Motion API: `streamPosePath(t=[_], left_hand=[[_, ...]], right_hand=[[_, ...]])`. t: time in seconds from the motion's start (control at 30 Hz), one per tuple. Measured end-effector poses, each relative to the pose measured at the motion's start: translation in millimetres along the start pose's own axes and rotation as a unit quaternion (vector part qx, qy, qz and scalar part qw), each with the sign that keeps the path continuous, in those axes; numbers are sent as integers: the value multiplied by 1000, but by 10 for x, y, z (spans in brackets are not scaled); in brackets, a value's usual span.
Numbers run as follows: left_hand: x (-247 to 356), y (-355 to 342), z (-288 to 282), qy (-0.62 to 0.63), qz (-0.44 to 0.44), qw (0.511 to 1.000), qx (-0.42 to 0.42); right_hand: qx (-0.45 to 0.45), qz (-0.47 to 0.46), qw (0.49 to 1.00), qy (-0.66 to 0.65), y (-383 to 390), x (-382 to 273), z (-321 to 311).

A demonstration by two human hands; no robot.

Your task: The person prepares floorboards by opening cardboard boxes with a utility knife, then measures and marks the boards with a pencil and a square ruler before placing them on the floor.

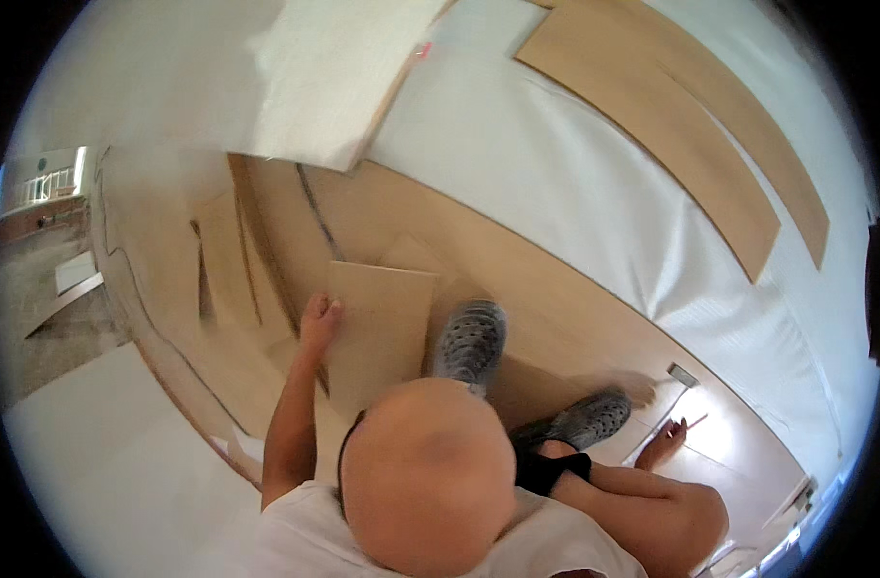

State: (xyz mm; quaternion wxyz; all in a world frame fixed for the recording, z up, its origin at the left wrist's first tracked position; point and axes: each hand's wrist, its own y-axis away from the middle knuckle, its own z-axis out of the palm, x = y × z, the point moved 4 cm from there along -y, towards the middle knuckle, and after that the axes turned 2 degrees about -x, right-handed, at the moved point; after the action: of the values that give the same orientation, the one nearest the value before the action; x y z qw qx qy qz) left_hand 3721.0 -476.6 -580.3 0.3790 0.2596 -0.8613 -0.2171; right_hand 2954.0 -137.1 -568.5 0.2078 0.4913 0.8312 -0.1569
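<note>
My left hand (322, 323) is closed on the left edge of a short, light wood-coloured board (377, 313), which stands tilted by my feet. To the right, my right hand (663, 445) is low over the floor, fingers closed round a thin reddish stick (696, 421) that looks like a pencil. Just beyond that hand lies a tool with a grey block-shaped head (683, 374) and a thin handle, probably a hammer. My grey perforated clogs (471, 337) rest on the laid floor planks (546, 289).
White sheeting (556, 173) covers the floor beyond the laid planks, and long tan planks (671, 135) lie on it. A white panel (324, 77) reaches in from the top. More board pieces (228, 250) lie at the left. Bright light falls on the floor near my right hand.
</note>
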Motion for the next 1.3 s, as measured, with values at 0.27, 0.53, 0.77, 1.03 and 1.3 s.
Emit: streamPosePath(t=[0.27,0.53,0.77,1.03,1.3], left_hand=[[1716,-23,84,40,208,975,-71],[4285,70,1667,-2,357,878,-320],[5336,880,3055,-130,501,773,-368],[3707,802,1388,-163,547,804,-168],[-123,653,-352,-104,22,975,195]], right_hand=[[-275,8,915,-296,85,-1643,666],[-615,81,662,-422,301,-2864,715],[-393,246,598,-654,160,-3212,946],[-292,198,721,-597,-1257,-2825,1794],[-186,214,709,-646,-2706,-2161,1830]])
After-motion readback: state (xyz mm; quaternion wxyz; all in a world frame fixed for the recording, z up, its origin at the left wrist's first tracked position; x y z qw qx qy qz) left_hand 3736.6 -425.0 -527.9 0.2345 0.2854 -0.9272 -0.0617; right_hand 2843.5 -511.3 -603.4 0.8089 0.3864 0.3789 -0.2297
